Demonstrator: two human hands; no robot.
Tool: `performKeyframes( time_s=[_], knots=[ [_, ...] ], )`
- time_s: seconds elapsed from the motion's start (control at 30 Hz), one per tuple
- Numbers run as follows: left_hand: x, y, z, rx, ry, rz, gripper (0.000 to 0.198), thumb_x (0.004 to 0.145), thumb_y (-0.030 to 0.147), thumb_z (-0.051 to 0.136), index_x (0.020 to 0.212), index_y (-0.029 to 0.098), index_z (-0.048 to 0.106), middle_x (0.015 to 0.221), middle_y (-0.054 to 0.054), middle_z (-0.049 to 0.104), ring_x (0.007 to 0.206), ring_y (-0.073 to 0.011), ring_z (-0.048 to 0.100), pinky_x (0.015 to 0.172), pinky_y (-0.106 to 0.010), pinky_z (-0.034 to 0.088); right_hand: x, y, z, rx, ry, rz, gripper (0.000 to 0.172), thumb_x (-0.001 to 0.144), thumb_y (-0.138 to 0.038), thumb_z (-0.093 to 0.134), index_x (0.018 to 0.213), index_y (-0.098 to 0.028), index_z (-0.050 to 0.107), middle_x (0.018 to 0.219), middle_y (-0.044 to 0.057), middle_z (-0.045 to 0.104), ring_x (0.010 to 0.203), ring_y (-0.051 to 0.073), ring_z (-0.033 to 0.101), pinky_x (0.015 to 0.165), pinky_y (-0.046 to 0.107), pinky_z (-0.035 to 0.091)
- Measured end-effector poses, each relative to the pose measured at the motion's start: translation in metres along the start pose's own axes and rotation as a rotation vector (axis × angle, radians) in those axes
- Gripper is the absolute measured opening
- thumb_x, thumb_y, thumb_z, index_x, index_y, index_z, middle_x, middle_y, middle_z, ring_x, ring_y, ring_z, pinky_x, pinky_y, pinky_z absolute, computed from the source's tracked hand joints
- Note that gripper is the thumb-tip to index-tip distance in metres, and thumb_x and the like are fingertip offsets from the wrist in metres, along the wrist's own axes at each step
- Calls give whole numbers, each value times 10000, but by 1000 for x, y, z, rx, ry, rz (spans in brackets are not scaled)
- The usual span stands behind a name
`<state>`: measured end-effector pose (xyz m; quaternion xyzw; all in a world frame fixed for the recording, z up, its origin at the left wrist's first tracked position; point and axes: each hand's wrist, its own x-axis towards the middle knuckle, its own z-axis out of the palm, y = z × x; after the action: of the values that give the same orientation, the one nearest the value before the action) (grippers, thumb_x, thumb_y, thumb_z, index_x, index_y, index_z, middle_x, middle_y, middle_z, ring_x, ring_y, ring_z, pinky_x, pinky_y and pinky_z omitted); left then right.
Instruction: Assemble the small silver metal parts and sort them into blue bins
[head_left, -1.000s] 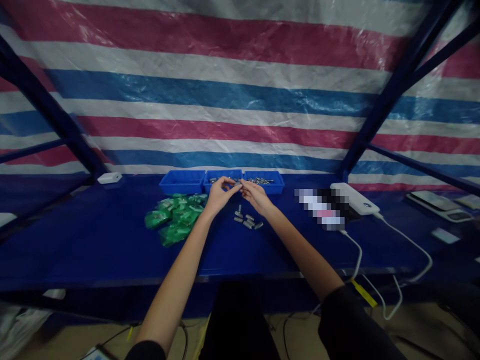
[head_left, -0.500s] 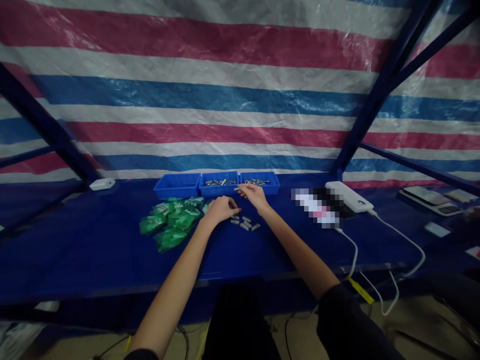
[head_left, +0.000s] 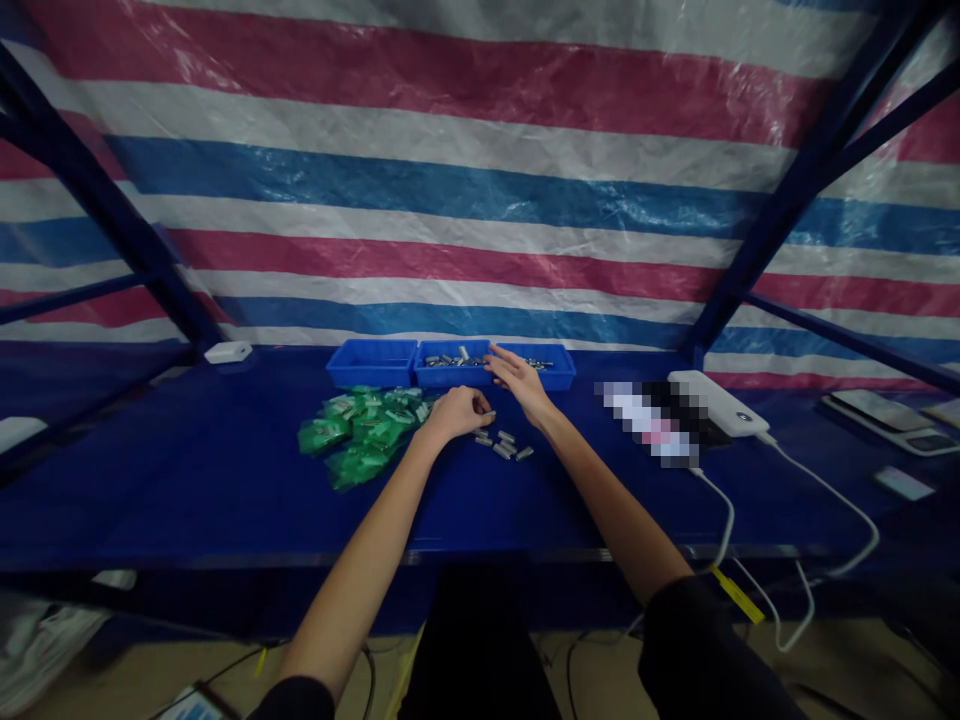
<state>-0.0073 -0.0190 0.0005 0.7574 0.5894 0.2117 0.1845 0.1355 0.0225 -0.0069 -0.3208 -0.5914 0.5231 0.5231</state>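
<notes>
My left hand (head_left: 459, 410) is low over the table, thumb and fingers pinched on a small metal cylinder. Just in front of it lie several loose metal cylinders (head_left: 504, 447). My right hand (head_left: 523, 385) is open, fingers stretched out at the front of the middle and right blue bins, with nothing seen in it. The middle bin (head_left: 454, 376) contains several small metal pieces, one bright metal cylinder (head_left: 463, 353) standing out above the others. More small metal parts show in the right bin (head_left: 556, 380), partly hidden by my right hand.
Green plastic packets (head_left: 367, 430) are heaped left of my left hand, before the left blue bin (head_left: 373, 375). To the right lie a blurred-out device (head_left: 652, 425), a white power bank (head_left: 718, 403) with cables, and a scale (head_left: 892, 420). Blue frame posts stand at both sides.
My right hand has let go of the metal cylinder it held at the bins, and its fingers have opened. My left hand now pinches a cylinder. The view has shifted slightly.
</notes>
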Motion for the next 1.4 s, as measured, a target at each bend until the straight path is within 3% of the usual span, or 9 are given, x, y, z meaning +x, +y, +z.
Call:
performKeyframes(
  time_s=[0.2,0.33,0.63,0.83,0.93,1.1,1.17,1.3,1.4],
  knots=[
    [7,-10,-4,-173,224,10,261,671,389,623,815,176,671,750,-38,687,688,-168,616,602,-240,439,-3,7,1,-161,26,112,238,710,-371,635,846,-186,697,886,51,702,810,166,643,660,246,481],
    [10,-8,-9,-264,344,19,233,663,352,651,793,164,694,789,-55,699,669,-163,602,634,-260,447,-5,10,2,-141,-9,183,216,713,-377,641,766,-177,702,684,30,683,672,140,633,618,236,464],
    [11,-1,-13,-725,377,-58,417,627,331,697,999,144,675,909,-70,693,685,-133,587,655,-265,472,-8,7,7,331,-86,338,182,708,-276,681,874,-203,697,806,20,688,755,95,611,689,206,450],
    [11,2,-15,-754,382,-90,328,661,315,674,935,133,687,916,-82,690,761,-161,605,679,-272,478,-5,11,9,313,-16,286,229,662,-277,706,879,-205,699,780,13,680,683,86,578,671,217,445],
    [9,0,-16,-714,281,-92,342,668,308,671,950,115,673,892,-91,688,744,-155,605,672,-270,470,-2,14,7,326,60,276,202,681,-333,676,824,-192,698,727,7,655,619,74,549,637,212,438],
    [0,-8,-19,-488,-185,-30,525,577,392,735,1029,140,648,854,-58,673,717,-143,593,649,-249,443,0,18,3,288,195,279,272,672,-435,653,747,-173,661,617,-14,584,557,72,519,565,204,411],
    [-2,-11,-20,-359,-298,21,519,532,412,755,975,154,675,830,-41,664,729,-144,584,637,-232,424,1,17,1,261,220,268,290,666,-455,645,734,-174,649,609,-15,577,542,70,511,546,201,399],
    [0,-14,-15,-250,-347,112,364,578,401,722,851,160,710,728,-20,653,670,-129,560,598,-214,387,-1,13,3,159,219,246,286,639,-454,655,667,-170,633,602,-11,582,532,71,505,530,200,387],
    [4,-13,-6,-218,-305,144,282,653,378,661,813,151,712,667,-17,646,603,-116,535,576,-217,373,-4,9,6,43,217,219,273,624,-436,660,613,-165,626,585,-11,582,524,76,500,530,209,389]
  ],
)
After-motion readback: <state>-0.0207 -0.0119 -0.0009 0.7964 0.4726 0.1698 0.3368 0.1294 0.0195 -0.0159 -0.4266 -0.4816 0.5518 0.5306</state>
